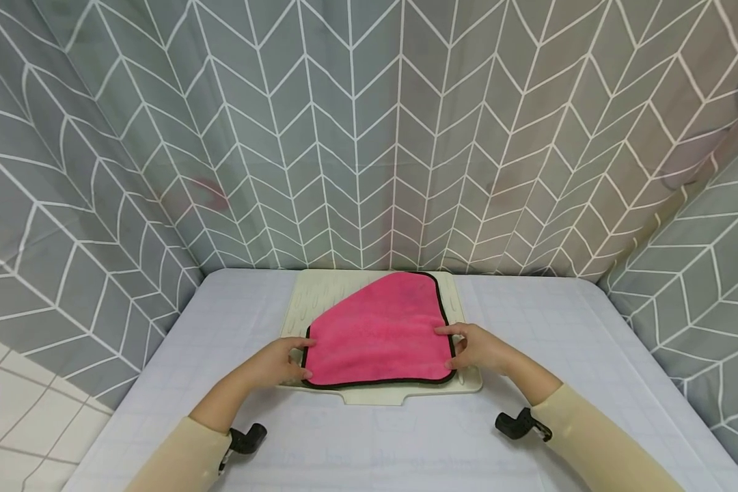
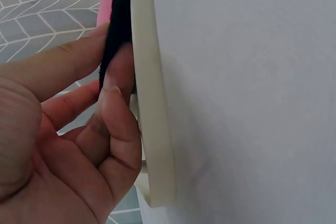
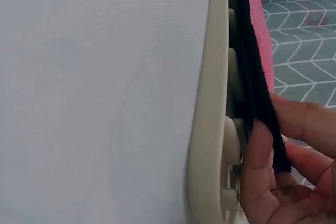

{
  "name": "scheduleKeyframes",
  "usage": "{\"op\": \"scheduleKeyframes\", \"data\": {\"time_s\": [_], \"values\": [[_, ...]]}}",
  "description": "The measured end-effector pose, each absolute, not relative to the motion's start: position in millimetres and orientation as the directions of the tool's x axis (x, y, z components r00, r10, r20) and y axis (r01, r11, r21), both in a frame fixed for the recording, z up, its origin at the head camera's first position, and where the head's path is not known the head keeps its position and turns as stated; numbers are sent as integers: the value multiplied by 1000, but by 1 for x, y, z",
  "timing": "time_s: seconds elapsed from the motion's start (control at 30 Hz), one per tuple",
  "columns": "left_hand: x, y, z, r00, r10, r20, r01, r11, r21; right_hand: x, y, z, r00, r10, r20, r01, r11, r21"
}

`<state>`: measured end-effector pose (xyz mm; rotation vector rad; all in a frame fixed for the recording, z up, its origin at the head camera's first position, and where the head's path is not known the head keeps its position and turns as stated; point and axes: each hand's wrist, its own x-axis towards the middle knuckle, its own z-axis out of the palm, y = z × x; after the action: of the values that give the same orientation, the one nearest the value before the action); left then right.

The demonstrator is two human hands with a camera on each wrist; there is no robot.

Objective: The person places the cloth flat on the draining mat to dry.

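Observation:
A pink towel (image 1: 375, 335) with black edging lies across a cream ridged board (image 1: 320, 290). Its upper left side runs in a slant without black trim, as if that corner is folded under. My left hand (image 1: 269, 363) pinches the towel's lower left edge between thumb and fingers; the left wrist view shows the black trim (image 2: 119, 9) between them, close beside the board's side. At the lower right edge my right hand (image 1: 482, 350) pinches the towel the same way. In the right wrist view the trim (image 3: 257, 72) stands slightly above the board's ridges.
The board lies on a table with a white cloth (image 1: 375, 451), a tab (image 1: 374, 396) at its near side. Grey curtains with white zigzag lines (image 1: 357, 137) hang behind and at both sides. White floor tiles (image 1: 24, 424) show at lower left. Black devices (image 1: 249, 439) sit on both wrists.

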<state>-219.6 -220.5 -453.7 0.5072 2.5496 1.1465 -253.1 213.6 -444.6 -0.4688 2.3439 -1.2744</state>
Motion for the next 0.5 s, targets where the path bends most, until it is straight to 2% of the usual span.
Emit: {"op": "scheduleKeyframes", "data": {"time_s": [0.5], "values": [[-215, -210, -451, -903, 411, -124, 208, 670, 713, -246, 214, -448, -834, -531, -150, -236, 588, -773]]}}
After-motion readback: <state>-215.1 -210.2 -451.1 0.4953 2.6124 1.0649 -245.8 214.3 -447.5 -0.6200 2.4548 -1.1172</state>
